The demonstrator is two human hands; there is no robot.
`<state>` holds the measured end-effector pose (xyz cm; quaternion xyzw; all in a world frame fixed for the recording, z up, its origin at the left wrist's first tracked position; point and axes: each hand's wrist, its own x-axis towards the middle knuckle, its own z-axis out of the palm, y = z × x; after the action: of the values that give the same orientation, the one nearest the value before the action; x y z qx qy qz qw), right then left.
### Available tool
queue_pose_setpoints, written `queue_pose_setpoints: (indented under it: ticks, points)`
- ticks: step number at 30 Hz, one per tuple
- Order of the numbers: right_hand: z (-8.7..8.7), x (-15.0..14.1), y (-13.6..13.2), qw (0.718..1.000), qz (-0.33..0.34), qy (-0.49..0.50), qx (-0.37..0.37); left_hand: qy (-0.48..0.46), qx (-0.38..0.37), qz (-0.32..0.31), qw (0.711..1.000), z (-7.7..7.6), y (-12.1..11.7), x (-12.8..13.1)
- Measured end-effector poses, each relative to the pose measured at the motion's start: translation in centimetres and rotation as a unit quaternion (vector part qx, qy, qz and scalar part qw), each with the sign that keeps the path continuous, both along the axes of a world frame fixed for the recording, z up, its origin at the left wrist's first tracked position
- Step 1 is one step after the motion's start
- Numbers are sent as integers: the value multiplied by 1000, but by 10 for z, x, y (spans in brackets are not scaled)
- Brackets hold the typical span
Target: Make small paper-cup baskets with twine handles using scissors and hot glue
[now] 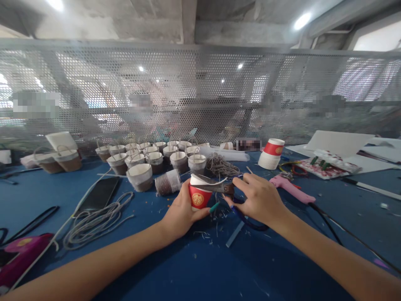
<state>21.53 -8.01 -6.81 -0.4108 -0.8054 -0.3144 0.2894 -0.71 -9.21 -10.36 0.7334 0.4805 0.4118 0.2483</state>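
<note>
My left hand (180,209) is wrapped round a red paper cup (199,196) with a gold emblem and a white upper part. In my right hand (261,196) is a pair of scissors (230,190) with dark blades and blue handles. The blades lie across the top of the cup, and a thin white strip curls away from its rim. A green nail tip shows on the left thumb beside the cup. Behind my left hand, a cup wound with grey cord (168,182) lies on its side.
Several cord-wrapped cups with handles (155,161) stand behind. A cup stack (271,154), a pink glue gun (291,188) and its cable lie right. A phone (99,194), coiled cord (97,225) and magenta object (25,259) lie left. A perforated metal screen (194,92) rises behind the blue table (188,271).
</note>
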Motion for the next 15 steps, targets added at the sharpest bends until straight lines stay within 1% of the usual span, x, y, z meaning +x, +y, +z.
queue_pose_setpoints:
  ticks: [4,8,12,15]
  points:
    - [0,-1,-1,1000,6,3,-2,-5,3,1,1000,0,0,0]
    - [1,-1,-1,1000,12,1,16,-13,15,2,1000,-1,1,-1]
    - [1,0,0,999,14,-2,33,-2,11,10,1000,-2,2,-1]
    - [2,1,0,999,21,-6,35,-14,5,11,1000,1,0,-1]
